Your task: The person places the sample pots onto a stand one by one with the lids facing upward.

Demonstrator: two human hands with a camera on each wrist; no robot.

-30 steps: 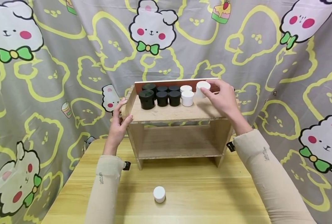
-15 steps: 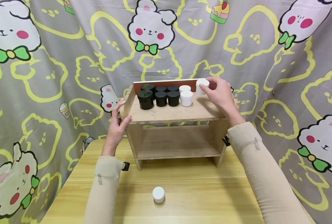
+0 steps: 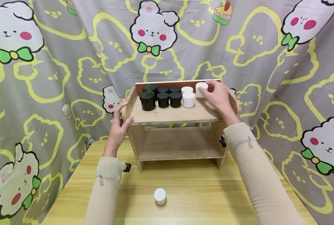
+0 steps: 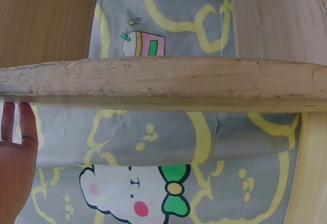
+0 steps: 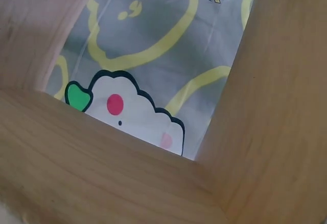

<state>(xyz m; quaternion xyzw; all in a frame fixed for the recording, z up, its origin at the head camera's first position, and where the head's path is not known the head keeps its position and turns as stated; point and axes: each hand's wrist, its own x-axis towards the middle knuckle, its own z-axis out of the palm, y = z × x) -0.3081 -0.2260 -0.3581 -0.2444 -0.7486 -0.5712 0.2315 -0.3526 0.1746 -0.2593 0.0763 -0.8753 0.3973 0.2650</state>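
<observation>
A small two-tier wooden shelf (image 3: pixel 181 140) stands on the table. My left hand (image 3: pixel 118 125) holds its left side, thumb at the front corner of the top board and fingers along the outer face. In the left wrist view, fingers of this hand (image 4: pixel 20 142) touch the edge of a wooden board. My right hand (image 3: pixel 218 95) pinches a white lidded jar (image 3: pixel 201 89) at the back right of the top board. Left of it are two white jars, one a front white jar (image 3: pixel 188 100), then several black jars (image 3: pixel 163 100) in two rows. The right wrist view shows no hand.
Another white jar (image 3: pixel 160 196) stands on the wooden table (image 3: pixel 200 200) in front of the shelf. A reddish back board (image 3: pixel 193 83) rises behind the jars. A patterned curtain (image 3: pixel 200 40) hangs close behind and at both sides.
My right hand has moved a little left and down with the white jar, closer to the other white jars. The left hand has stayed on the shelf's side.
</observation>
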